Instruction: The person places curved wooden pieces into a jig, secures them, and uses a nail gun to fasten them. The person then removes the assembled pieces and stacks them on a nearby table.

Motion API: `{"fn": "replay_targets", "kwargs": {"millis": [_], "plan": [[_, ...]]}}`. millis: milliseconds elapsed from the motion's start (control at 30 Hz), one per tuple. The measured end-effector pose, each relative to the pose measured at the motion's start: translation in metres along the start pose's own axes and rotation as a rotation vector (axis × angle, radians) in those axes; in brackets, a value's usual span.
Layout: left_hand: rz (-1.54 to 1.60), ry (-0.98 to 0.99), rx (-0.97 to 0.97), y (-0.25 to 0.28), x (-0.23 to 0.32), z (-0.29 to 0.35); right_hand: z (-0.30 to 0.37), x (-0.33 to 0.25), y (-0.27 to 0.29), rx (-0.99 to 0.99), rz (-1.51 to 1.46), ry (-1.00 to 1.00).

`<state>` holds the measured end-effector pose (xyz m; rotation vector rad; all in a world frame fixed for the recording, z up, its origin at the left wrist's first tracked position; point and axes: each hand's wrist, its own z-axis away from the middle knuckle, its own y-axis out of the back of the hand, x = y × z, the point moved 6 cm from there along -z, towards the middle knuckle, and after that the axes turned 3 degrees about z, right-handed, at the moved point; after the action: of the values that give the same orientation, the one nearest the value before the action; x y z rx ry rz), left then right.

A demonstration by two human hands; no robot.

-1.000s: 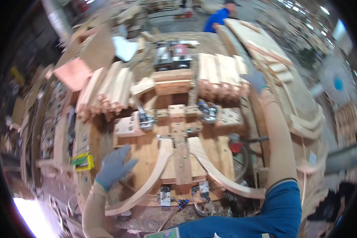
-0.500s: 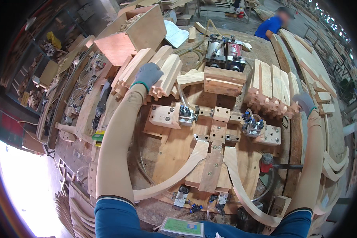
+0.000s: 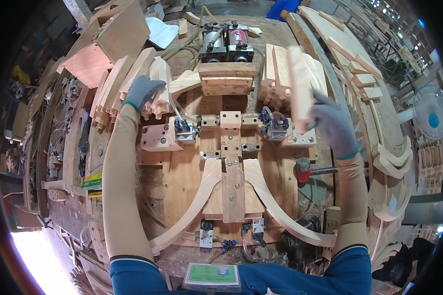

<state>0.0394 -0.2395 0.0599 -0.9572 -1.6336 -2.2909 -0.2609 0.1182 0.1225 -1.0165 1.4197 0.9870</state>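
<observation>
My right hand [image 3: 333, 123], in a grey glove, grips a wooden slat [image 3: 299, 88] and holds it upright beside the right-hand stack of slats [image 3: 275, 73]; hand and slat are slightly blurred. Over the front of the left-hand stack [image 3: 118, 83], my left hand [image 3: 143, 92], also gloved, has its fingers bent around the end of a slat [image 3: 160, 81]. Between my arms lies a wooden jig [image 3: 233, 189] with metal brackets. Two curved wooden legs [image 3: 192, 214] [image 3: 285, 216] rest against its centre bar, one on each side.
Two pneumatic cylinders [image 3: 226, 42] stand behind a wooden block [image 3: 226, 78]. A red-headed mallet [image 3: 303, 169] lies right of the jig. At the back left is a plywood box [image 3: 103, 49]. A fan [image 3: 430, 113] and curved parts [image 3: 394, 160] are on the right.
My right hand has lifted a slat off the right-hand stack and brought it inward. My left hand stays at its stack. The whole view has swung to the right.
</observation>
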Motion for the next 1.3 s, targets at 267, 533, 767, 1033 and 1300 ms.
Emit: {"fn": "replay_targets", "kwargs": {"millis": [267, 533, 767, 1033, 1300], "plan": [[0.037, -0.273, -0.117, -0.062, 0.076, 0.119, -0.011, 0.075, -0.077, -0.038, 0.787, -0.388], [-0.393, -0.174, -0.048, -0.145, 0.079, 0.135, -0.020, 0.097, -0.123, -0.008, 1.323, -0.273], [-0.334, -0.245, -0.259, -0.149, 0.062, 0.126, -0.013, 0.086, -0.109, -0.301, 1.139, -0.219], [-0.361, -0.266, -0.233, -0.163, 0.058, 0.130, -0.023, 0.118, -0.119, -0.168, 1.278, -0.306], [-0.385, -0.189, -0.255, -0.160, 0.062, 0.134, -0.014, 0.127, -0.122, -0.128, 1.320, -0.321]]}}
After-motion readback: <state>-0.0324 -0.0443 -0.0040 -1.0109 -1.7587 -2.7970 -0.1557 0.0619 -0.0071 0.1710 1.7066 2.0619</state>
